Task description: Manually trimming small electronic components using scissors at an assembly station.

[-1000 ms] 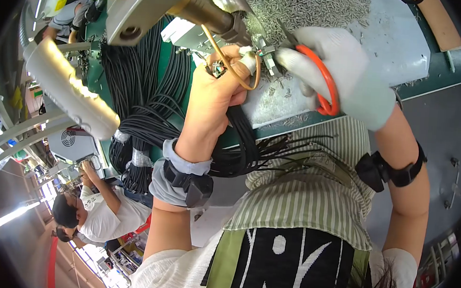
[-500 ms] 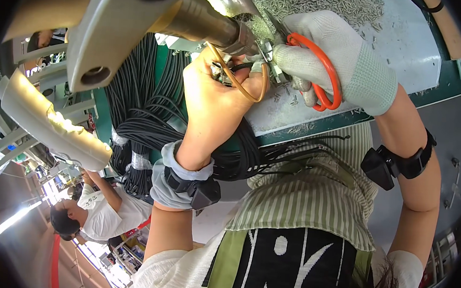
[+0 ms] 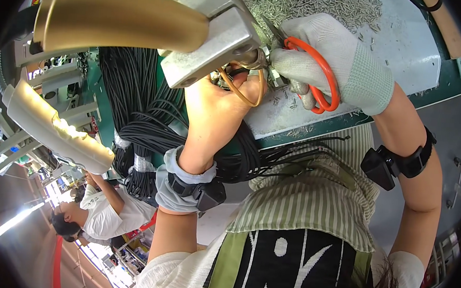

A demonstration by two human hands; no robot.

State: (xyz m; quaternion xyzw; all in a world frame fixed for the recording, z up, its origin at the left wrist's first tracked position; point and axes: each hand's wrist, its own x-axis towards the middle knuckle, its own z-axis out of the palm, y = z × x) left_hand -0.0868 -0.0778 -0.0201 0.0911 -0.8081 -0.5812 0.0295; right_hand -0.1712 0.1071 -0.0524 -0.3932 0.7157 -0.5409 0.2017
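My right hand [image 3: 327,57], in a white knit glove, is closed on scissors with orange-red ring handles [image 3: 331,79]; their dark blade points up and left. Its gloved fingertips are at a small metal fixture [image 3: 278,76]. Bare and curled, my left hand [image 3: 211,113] is beside the fixture, its fingers partly hidden by a metal block [image 3: 213,46] above. What its fingers pinch I cannot make out. A thin tan-brown loop [image 3: 249,101] hangs at its thumb. From the block a thick golden-brown cylindrical part [image 3: 121,21] extends left.
Bundles of black cable [image 3: 152,120] lie left of my left hand and under its wrist. Several small metal pins [image 3: 352,10] are heaped on a white sheet [image 3: 408,49] at the back. A white lamp [image 3: 55,126] glows at the left. Beyond it sits another person [image 3: 110,213].
The metal block and its golden-brown part have swung down and right, now covering part of my left hand. My right hand, with the scissors, has hardly moved.
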